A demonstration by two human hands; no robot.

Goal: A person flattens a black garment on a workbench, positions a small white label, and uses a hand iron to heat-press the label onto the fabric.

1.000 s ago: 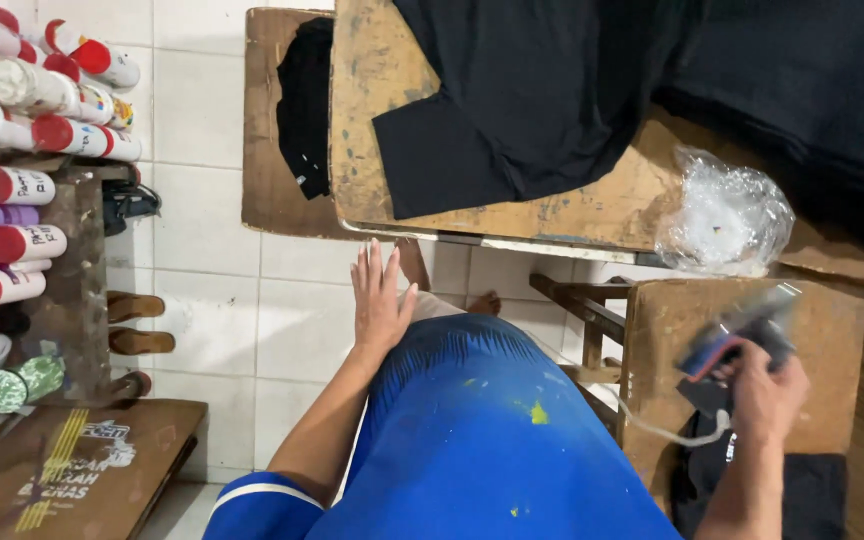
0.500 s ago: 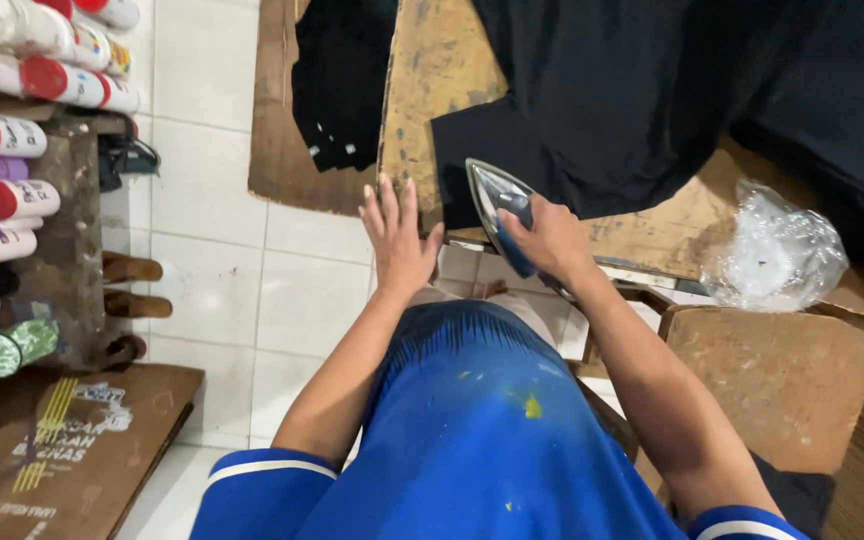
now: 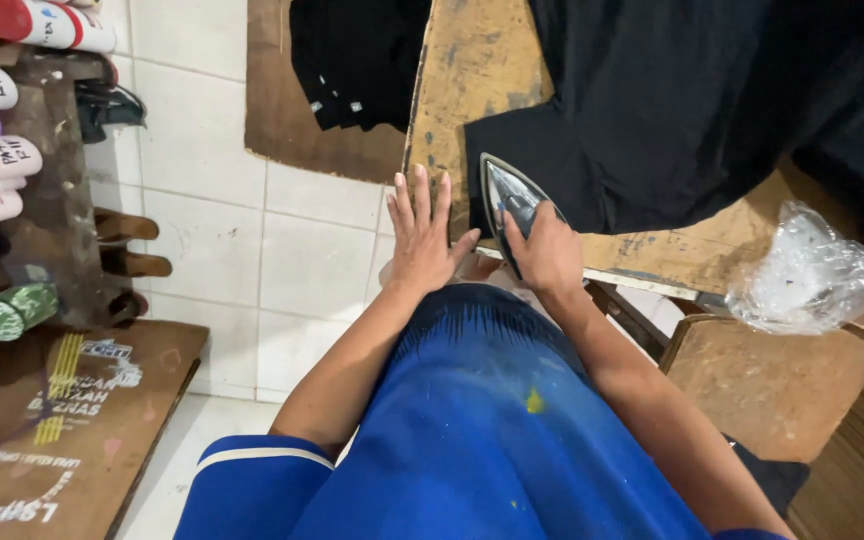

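Right hand (image 3: pixel 549 255) grips an iron (image 3: pixel 512 205) over the black shirt (image 3: pixel 672 120). Left hand (image 3: pixel 422 235) lies open, fingers spread, holding nothing, on the worktop (image 3: pixel 472 70) edge just beside the hot plate, risking a burn.

White tiled floor (image 3: pixel 302 260), worn wooden table (image 3: pixel 472 70).
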